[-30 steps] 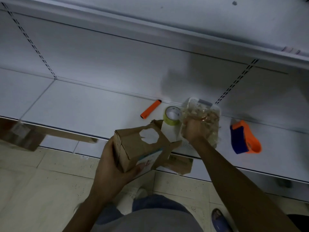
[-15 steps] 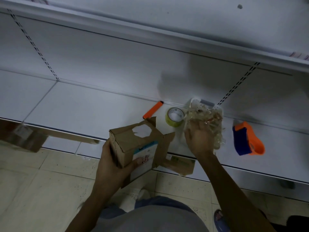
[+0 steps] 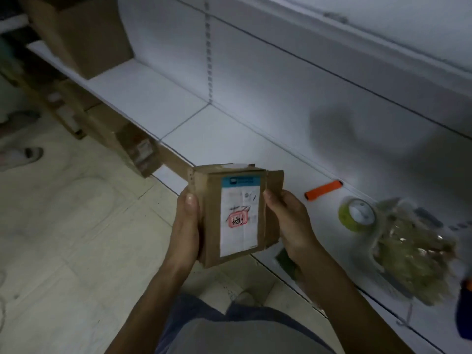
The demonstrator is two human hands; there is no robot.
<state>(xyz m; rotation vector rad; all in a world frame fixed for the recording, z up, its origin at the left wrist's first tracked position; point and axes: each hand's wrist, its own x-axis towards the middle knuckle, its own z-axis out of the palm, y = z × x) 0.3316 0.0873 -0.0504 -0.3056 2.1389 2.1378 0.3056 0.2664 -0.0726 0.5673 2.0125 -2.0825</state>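
Note:
A small brown cardboard box (image 3: 212,221) with a white and blue shipping label on its upper face is held over the floor, in front of the white shelf (image 3: 229,139). My left hand (image 3: 185,233) grips its left side with the thumb on the edge. My right hand (image 3: 288,223) grips the right side, where a loose flap sticks out. A clear bag of crumpled packing filler (image 3: 411,251) lies on the shelf to the right, apart from both hands.
On the shelf lie an orange marker (image 3: 323,190), a yellow-green tape roll (image 3: 357,214) and, at the right edge, a blue and orange tape dispenser (image 3: 466,310). A large cardboard box (image 3: 84,31) stands at the far left; flattened cartons (image 3: 132,146) lean below. Someone's slipper (image 3: 20,157) shows on the tiled floor.
My right hand left the bag of filler on the shelf and took the box's right side. The box was turned label-up with its flaps folded down. The view swung left.

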